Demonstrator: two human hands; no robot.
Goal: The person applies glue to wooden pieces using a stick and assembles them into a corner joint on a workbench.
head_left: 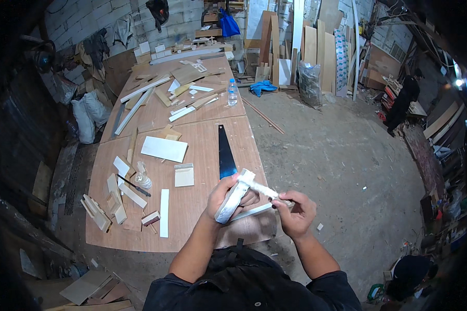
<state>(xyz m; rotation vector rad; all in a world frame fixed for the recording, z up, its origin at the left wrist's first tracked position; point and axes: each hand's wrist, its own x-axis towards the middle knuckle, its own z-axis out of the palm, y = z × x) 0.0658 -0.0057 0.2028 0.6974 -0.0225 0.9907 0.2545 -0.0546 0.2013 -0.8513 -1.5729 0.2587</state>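
My left hand [220, 199] is closed round a thick white piece [233, 200], tilted, with a blocky upper end; its exact kind I cannot make out. My right hand [297, 211] pinches the far end of a narrow, rough-edged white strip [264, 190], which runs to the top of the thick piece. Whether the two are joined or only touch does not show. Just beyond my left hand, a dark saw blade [224, 150] lies on the table; its near end is hidden. A white batten [251, 211] lies below my hands at the table edge.
The wooden table [202, 228] carries a white panel [164, 149], a small square block [184, 175], a clear jar [142, 180] and several offcuts at left. A water bottle [232, 93] stands farther back. Boards [316, 57] lean on the wall. A person [406, 98] is at far right.
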